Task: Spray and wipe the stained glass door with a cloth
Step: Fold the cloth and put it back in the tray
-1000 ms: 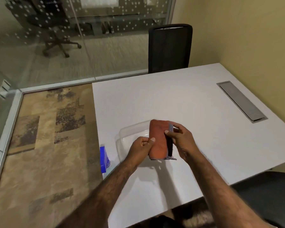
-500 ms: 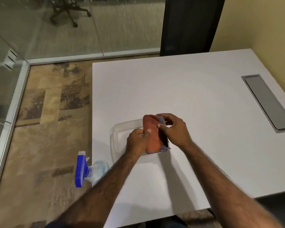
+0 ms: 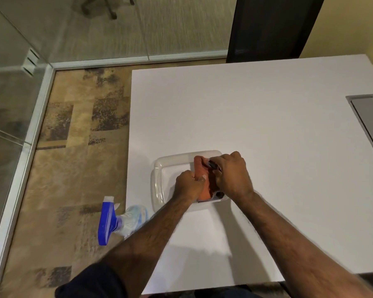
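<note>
A folded orange cloth (image 3: 202,179) lies in a clear plastic tray (image 3: 159,168) on the white table (image 3: 256,115). My left hand (image 3: 188,186) grips the cloth's left edge with curled fingers. From the right, my right hand (image 3: 232,175) holds the cloth together with a dark, thin object, mostly hidden under the fingers. At the table's left edge a spray bottle (image 3: 125,218) with a blue trigger head lies tipped toward the floor, partly behind my left forearm. Glass panels (image 3: 9,104) run along the left and the far side.
A black chair (image 3: 271,26) stands at the table's far edge. A grey cable hatch (image 3: 368,117) is set into the table at the right. Patterned carpet (image 3: 73,158) covers the floor between the table and the glass wall.
Both hands have lowered the cloth from above the table into the tray. The view has tilted downward, bringing the whole spray bottle into sight.
</note>
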